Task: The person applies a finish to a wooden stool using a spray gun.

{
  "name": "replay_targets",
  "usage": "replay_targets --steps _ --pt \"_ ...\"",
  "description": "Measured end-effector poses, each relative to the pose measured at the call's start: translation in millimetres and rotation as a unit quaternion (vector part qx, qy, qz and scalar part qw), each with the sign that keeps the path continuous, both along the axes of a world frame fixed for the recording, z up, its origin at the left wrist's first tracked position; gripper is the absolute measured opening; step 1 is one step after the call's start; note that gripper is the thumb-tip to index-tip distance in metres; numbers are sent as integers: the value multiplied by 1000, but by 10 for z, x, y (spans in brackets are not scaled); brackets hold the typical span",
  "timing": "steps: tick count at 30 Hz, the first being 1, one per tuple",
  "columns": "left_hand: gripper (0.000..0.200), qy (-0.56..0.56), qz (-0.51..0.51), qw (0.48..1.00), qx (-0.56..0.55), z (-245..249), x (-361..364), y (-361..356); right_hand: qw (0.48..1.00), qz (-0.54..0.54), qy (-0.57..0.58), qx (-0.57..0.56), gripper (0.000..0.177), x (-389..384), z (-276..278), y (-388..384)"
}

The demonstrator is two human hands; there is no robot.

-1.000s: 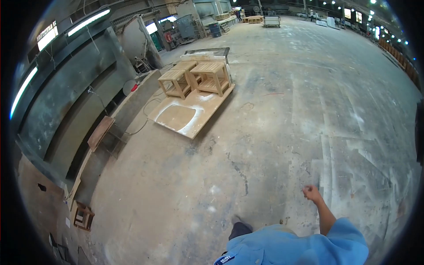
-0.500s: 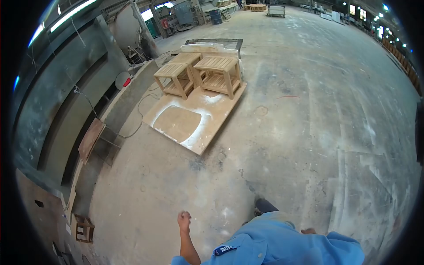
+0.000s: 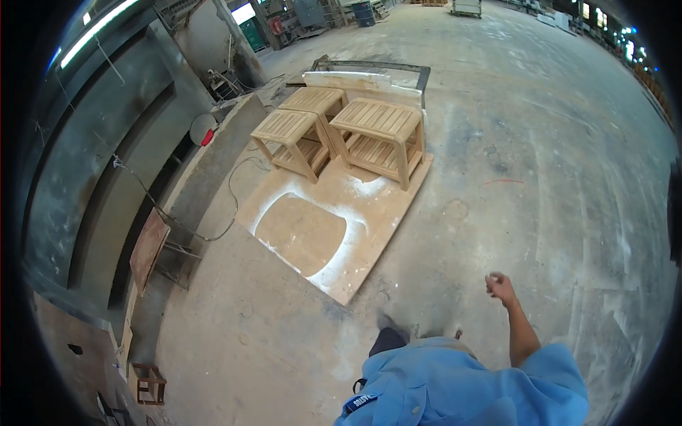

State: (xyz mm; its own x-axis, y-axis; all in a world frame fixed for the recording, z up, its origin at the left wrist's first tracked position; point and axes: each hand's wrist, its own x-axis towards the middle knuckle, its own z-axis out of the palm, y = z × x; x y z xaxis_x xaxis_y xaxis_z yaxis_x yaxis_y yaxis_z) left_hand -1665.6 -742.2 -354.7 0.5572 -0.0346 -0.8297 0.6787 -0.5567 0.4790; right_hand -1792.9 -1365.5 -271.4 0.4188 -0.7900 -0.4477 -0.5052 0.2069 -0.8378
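Note:
My right hand [image 3: 501,287] is held out over the concrete floor at the lower right, its fingers loosely curled and slightly apart. It touches nothing, and I see nothing in it. My left hand is out of view. Ahead of me lies a flat wooden board [image 3: 383,231] marked with white powder or overspray around a bare rounded patch. Slatted wooden stools with lower shelves stand grouped at its far end: a right one [image 3: 380,117], a left one [image 3: 288,126] and a rear one [image 3: 316,99]. My right hand is well apart from them all.
A dark metal frame [image 3: 383,66] stands behind the stools. On the left are a grey booth with a low wall [image 3: 231,131], a hose [image 3: 231,213] on the floor, a leaning panel on a stand [image 3: 149,245] and a small wooden stool [image 3: 149,385]. Concrete floor [image 3: 568,213] extends right.
The board and stools appear nearer and larger as I step forward. My left hand has swung out of view, while my right hand has swung forward from beside my body.

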Motion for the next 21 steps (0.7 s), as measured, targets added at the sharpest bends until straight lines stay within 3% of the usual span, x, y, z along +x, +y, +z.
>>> replay_targets --steps 4,8,10,13,15,18,21 --pt "27 19 19 999 20 -157 722 -297 999 -12 -44 -5 51 1063 86 -538" --pt "27 -30 45 999 -3 -171 2036 -655 991 -51 -10 122 59 1675 -218 -554" --pt "28 -68 73 995 -29 -48 2831 -967 981 -43 1 188 60 1862 -264 -471" --pt "29 -121 109 985 -59 644 3937 -1681 965 -41 18 259 61 2089 -365 -468" --pt "43 -187 80 975 -93 768 4526 -1914 952 -93 24 291 68 2332 -455 -601" --pt "43 -234 114 961 -95 1199 4912 -2288 942 -112 26 316 70 2813 -685 -1063" --pt "39 -220 161 960 -58 1056 4758 -2178 944 -106 9 313 68 3450 -849 -1746"
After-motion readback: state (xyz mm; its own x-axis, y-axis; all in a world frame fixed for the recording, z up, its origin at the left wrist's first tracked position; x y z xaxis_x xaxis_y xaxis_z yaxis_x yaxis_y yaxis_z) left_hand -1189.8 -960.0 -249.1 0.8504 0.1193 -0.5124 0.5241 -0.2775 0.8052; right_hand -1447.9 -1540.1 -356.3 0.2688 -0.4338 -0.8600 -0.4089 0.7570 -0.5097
